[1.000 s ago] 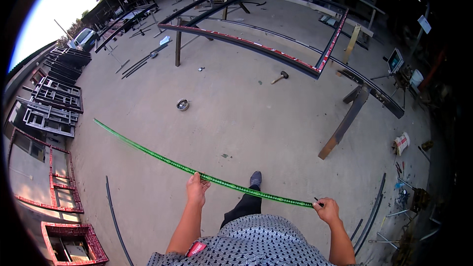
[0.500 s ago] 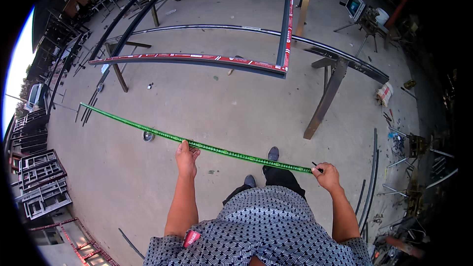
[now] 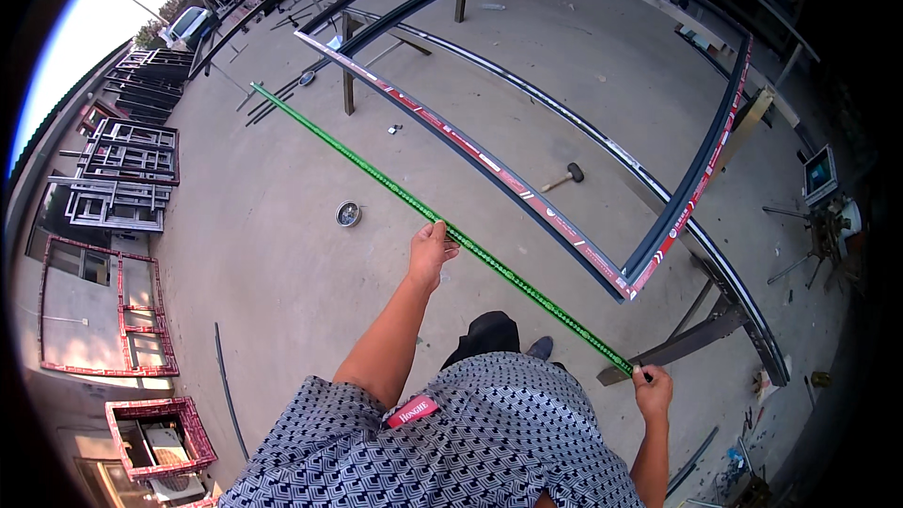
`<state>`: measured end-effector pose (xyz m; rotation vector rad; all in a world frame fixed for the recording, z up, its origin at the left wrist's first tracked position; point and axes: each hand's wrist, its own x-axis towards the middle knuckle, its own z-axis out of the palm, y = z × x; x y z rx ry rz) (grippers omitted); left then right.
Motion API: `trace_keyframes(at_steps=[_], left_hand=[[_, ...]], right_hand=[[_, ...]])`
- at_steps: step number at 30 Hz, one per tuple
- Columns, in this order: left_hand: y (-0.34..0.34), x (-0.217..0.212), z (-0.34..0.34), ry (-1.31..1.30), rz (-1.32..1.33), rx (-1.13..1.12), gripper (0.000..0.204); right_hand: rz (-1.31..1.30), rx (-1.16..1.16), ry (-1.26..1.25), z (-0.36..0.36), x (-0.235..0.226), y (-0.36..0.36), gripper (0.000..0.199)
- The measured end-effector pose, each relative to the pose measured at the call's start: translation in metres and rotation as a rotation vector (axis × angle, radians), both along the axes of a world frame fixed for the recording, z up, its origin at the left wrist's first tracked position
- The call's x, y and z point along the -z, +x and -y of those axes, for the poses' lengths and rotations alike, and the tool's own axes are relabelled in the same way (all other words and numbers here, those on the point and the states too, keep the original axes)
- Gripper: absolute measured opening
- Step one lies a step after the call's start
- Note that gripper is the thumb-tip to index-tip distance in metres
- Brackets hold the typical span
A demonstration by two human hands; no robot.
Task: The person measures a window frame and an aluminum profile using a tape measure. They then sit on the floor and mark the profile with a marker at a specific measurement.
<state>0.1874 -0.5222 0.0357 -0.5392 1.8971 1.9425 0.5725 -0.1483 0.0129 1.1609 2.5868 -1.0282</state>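
Observation:
A long green tape measure blade [image 3: 527, 288] runs slantwise from the upper left down to the lower right, held in front of my body. My left hand [image 3: 431, 254] pinches it partway along, thumb on top. At its lower right end my right hand [image 3: 653, 389] is closed on it; a small dark bit shows by the fingertips, too small to name. Beyond the blade lies a large dark frame [image 3: 499, 174] with red and white film along its edges. Its near corner is close to my right hand, with a gap between them.
The frame rests on trestles, one dark leg [image 3: 691, 334] standing near my right hand. A rubber mallet [image 3: 575, 172] and a round metal tin [image 3: 348, 214] are on the concrete floor. Stacked frames [image 3: 118, 179] stand at left, a screen [image 3: 818, 176] at right.
My view has turned and I have come nearer the frame. The tape now slopes more steeply, almost alongside the frame's near rail. Both hands keep their hold on it.

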Motion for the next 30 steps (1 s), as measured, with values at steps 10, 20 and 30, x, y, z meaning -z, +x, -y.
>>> trace_keyframes(at_steps=[10, 20, 30], left_hand=[[-0.126, 0.03, -0.066, -0.108, 0.009, 0.095, 0.02], [-0.225, 0.067, -0.073, -0.225, 0.057, 0.197, 0.023], [-0.255, 0.111, -0.082, -0.531, -0.015, 0.295, 0.035]], right_hand=[[-0.032, 0.058, 0.061, -0.034, 0.021, -0.071, 0.023], [0.028, 0.106, 0.029, -0.018, 0.026, -0.142, 0.022], [0.09, 0.118, -0.013, -0.028, 0.03, -0.167, 0.025]])
